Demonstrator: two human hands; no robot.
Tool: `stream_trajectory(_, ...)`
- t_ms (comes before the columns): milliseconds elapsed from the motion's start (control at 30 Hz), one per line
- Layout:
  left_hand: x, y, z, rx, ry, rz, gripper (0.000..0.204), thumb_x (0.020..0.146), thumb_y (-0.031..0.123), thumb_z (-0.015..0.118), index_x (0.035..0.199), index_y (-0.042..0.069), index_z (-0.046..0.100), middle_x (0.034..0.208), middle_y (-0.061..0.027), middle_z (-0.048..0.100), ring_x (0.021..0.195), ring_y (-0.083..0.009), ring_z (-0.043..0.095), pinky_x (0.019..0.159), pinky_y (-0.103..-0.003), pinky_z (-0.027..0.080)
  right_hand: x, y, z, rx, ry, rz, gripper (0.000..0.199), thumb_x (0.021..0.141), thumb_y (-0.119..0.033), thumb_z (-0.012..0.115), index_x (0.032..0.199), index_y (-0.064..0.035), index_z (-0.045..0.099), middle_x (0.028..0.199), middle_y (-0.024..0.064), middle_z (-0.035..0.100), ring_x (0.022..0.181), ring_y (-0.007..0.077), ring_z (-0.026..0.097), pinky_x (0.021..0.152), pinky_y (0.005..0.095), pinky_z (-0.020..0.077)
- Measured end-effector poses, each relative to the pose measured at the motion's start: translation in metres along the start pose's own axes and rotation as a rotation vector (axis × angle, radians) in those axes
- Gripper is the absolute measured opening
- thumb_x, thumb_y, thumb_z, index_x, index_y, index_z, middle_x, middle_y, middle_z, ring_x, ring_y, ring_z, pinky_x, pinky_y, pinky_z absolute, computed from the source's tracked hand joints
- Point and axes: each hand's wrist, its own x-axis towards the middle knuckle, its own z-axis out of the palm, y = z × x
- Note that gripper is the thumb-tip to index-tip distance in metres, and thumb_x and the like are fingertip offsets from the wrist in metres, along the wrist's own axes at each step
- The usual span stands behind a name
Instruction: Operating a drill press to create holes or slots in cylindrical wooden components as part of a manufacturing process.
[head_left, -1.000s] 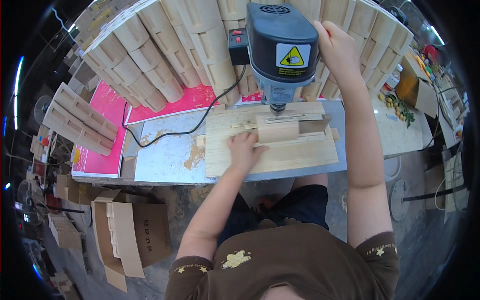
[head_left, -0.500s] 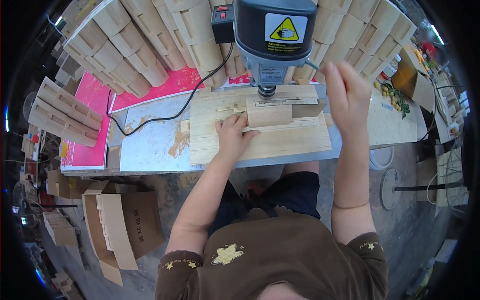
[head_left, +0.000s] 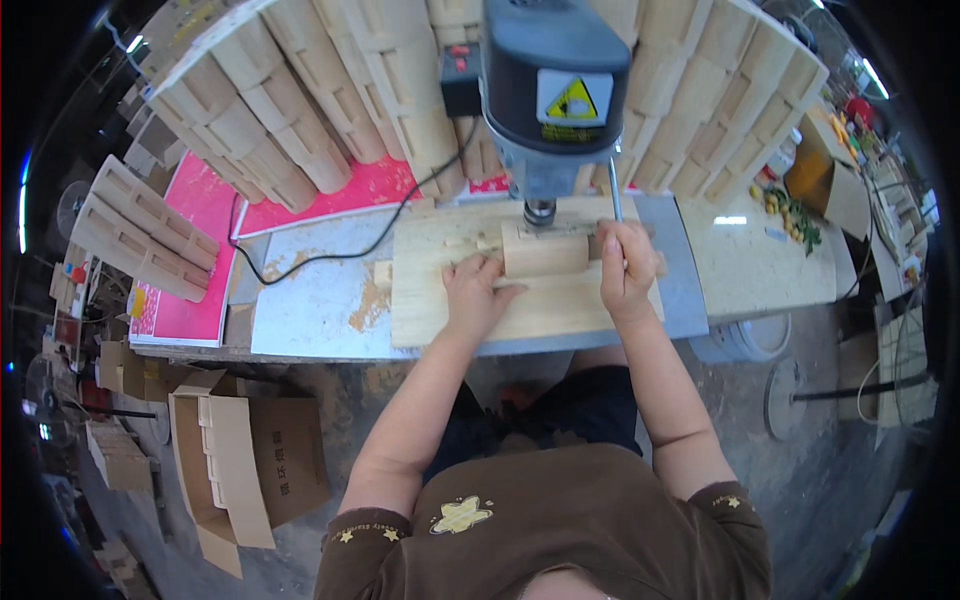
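Note:
A drill press point(head_left: 555, 105) with a dark head stands over the bench, its chuck point(head_left: 540, 212) close above a curved wooden block point(head_left: 545, 254). That block sits against a fence on a flat wooden board point(head_left: 425, 325). My left hand point(head_left: 476, 296) rests on the board with its fingers at the block's left end and the thumb spread out; it grasps nothing. Closed round the lower end of the metal feed lever point(head_left: 615, 190) is my right hand point(head_left: 628, 268), to the right of the block. The drill bit's tip is too blurred to make out.
Tall stacks of slotted wooden pieces point(head_left: 300, 100) line the back, with more at the left point(head_left: 145, 230). A black cable point(head_left: 350, 257) loops over the bench. An open cardboard box point(head_left: 285, 465) stands on the floor; a white bucket point(head_left: 750, 338) is under the bench at right.
My right hand has come down and toward me, swinging the lever from raised to nearly upright in the picture. My left hand stays by the block. The whole view has shifted slightly.

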Motion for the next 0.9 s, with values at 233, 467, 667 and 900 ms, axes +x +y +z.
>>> stream_trajectory(233,-0.012,0.003,0.000,0.002,0.077,0.003,0.043,0.066,0.032,0.077,0.104,0.015,0.064,0.084,-0.0050,0.056,0.088,-0.0250,0.053,0.082,-0.042,0.029,0.075,-0.044,-0.029,-0.056,-0.001,0.046,0.010,0.083,-0.004,0.058,0.074,0.0000,0.058,0.060,0.0125,0.052,0.051,0.0276,0.052,0.051,0.0388,0.0397)
stream_trajectory(467,-0.004,0.007,0.000,-0.102,0.014,-0.064,0.046,0.063,0.032,0.079,0.104,0.015,0.064,0.084,-0.0030,0.058,0.087,-0.0227,0.055,0.083,-0.041,0.029,0.191,-0.005,0.002,-0.425,-0.126,0.272,0.033,0.095,-0.031,0.048,0.081,-0.0021,0.055,0.062,0.0131,0.054,0.058,0.0194,0.057,0.057,0.0354,0.0439)
stream_trajectory(667,0.007,0.014,0.001,-0.203,-0.019,-0.216,0.045,0.061,0.031,0.082,0.098,0.014,0.065,0.085,-0.0007,0.058,0.091,-0.0196,0.056,0.090,-0.043,0.028,0.133,0.014,-0.019,0.058,-0.301,0.407,0.036,0.095,-0.034,0.047,0.115,-0.0052,0.057,0.085,0.0149,0.063,0.083,0.0258,0.060,0.074,0.0365,0.0460)
stream_trajectory(900,0.000,-0.001,-0.002,-0.293,0.034,-0.134,0.043,0.061,0.027,0.081,0.097,0.010,0.065,0.085,-0.0047,0.058,0.084,-0.0226,0.058,0.087,-0.039,0.034,0.008,0.004,-0.042,-0.428,-0.827,0.176,0.033,0.086,-0.023,0.058,0.115,-0.0097,0.057,0.106,0.0128,0.059,0.104,0.0306,0.052,0.089,0.0435,0.0391)
